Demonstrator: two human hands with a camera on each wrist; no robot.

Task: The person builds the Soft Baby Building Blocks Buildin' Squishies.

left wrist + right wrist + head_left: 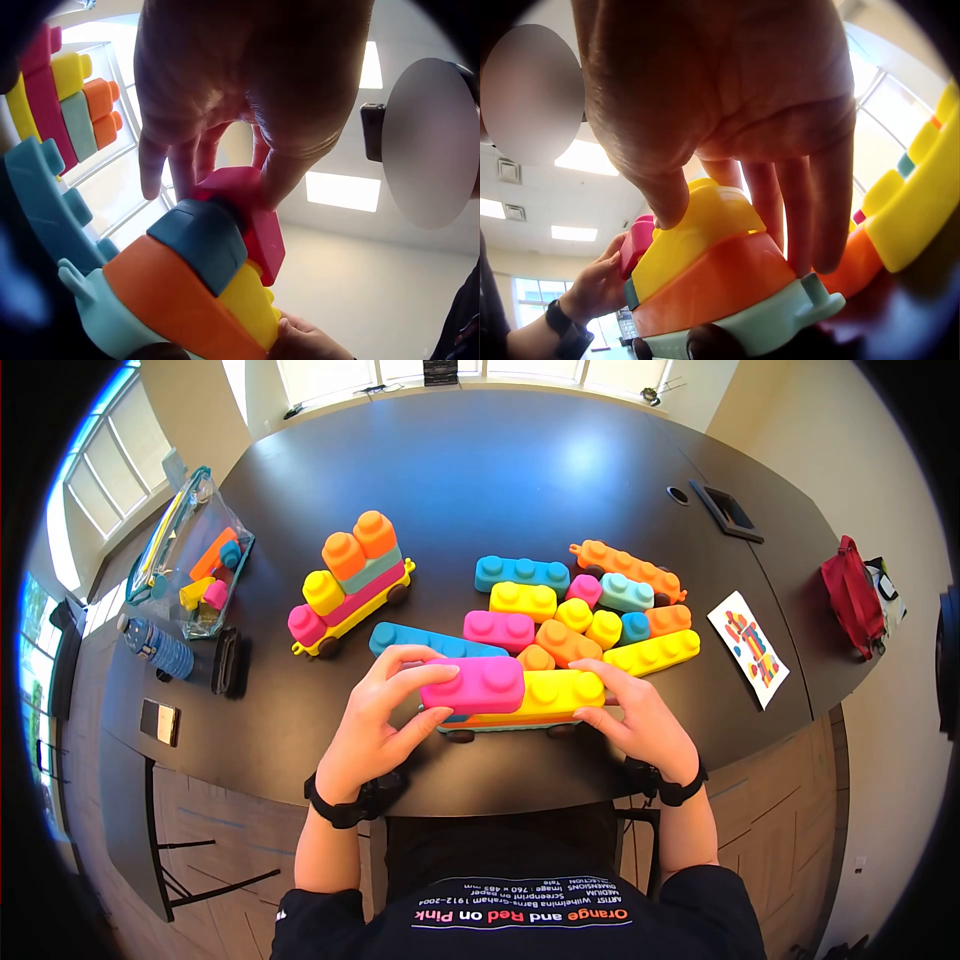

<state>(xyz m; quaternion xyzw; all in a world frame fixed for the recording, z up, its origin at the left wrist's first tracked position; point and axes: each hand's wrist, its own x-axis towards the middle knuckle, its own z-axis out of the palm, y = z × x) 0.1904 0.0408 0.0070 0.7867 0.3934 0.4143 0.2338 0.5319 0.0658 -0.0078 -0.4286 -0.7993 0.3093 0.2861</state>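
Note:
My left hand [388, 710] pinches a pink block [472, 688] between thumb and fingers. Beneath that block, in the left wrist view, a dark blue block [199, 238] shows, and the pink one sits tilted over it. My right hand [642, 718] grips the far end of a yellow block [552, 694], thumb on the near side and fingers behind. Both the blue and the yellow blocks lie on an orange block [720, 281]. This stack rides on a pale teal wheeled base [780, 319] with dark wheels, close to the table's front edge.
Behind the stack lie several loose blocks, including a long blue one [430, 641] and a yellow one [655, 653]. A built block car [350, 585] stands left, near a clear bag [215, 585], a water bottle [155, 647] and a phone [160, 722]. A printed card [748, 648] lies right.

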